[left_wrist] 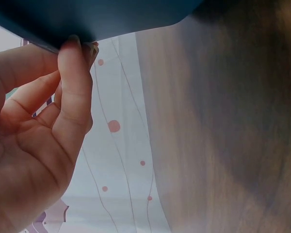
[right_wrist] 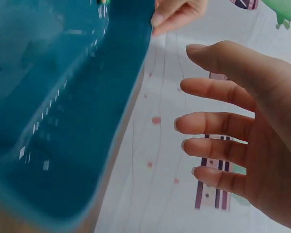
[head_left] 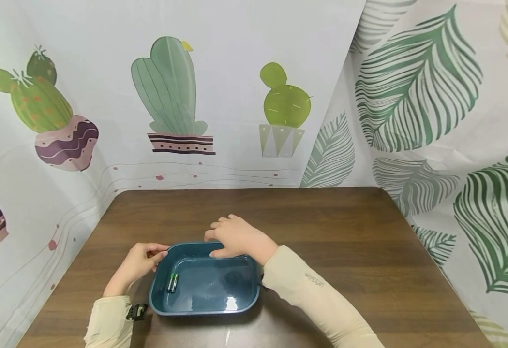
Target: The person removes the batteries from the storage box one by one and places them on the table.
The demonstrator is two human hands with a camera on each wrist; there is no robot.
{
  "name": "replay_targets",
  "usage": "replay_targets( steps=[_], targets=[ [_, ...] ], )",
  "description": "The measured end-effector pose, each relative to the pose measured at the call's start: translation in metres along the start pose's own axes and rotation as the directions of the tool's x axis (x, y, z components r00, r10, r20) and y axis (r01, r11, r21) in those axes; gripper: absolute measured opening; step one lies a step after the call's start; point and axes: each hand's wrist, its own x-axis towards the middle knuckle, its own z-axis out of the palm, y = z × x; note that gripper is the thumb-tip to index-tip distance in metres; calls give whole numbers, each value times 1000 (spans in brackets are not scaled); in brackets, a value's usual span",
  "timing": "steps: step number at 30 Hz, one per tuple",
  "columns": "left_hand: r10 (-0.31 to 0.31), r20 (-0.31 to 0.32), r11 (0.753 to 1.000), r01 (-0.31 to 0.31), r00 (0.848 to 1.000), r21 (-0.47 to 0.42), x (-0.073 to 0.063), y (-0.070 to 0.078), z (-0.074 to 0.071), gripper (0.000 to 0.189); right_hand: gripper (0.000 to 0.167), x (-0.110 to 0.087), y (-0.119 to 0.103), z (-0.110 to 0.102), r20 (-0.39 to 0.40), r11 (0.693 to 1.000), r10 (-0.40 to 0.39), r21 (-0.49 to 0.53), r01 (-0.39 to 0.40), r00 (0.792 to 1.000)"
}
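Note:
A dark blue rectangular plastic basin [head_left: 215, 278] sits at the near side of the table. Two small green-and-dark batteries [head_left: 172, 283] lie side by side inside it, toward its left wall. With thumb and fingers, my left hand [head_left: 138, 263] pinches the rim at the far left corner; the left wrist view shows the fingertips right at that edge. Over the far rim hovers my right hand [head_left: 238, 237], its fingers spread and relaxed. In the right wrist view that hand [right_wrist: 233, 116] holds nothing and is apart from the basin wall [right_wrist: 104, 121].
The wooden table [head_left: 323, 232] has rounded far corners. Behind it hangs a white cloth [head_left: 236, 38] printed with cacti and leaves. A black strap [head_left: 138, 312] shows at the left wrist, and both arms wear pale sleeves [head_left: 323, 299].

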Motion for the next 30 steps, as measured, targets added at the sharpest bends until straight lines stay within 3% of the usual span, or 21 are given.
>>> replay_targets(
  steps=[10,15,23,30],
  targets=[
    [-4,0,1000,4,1000,-2,-2,-1,-1,19,38,42,-34,11,24,998,-57,-20,57,998],
    [7,8,1000,-7,1000,-7,-2,-1,-2,19,38,59,-47,21,72,998,-61,-19,62,996],
    [11,28,1000,-11,1000,-9,-1,0,-1,20,38,75,-63,39,165,999,-39,-24,43,985],
    [12,31,1000,-12,999,-5,0,0,-2,21,29,88,-75,50,199,997,-13,-67,27,980]
  ],
)
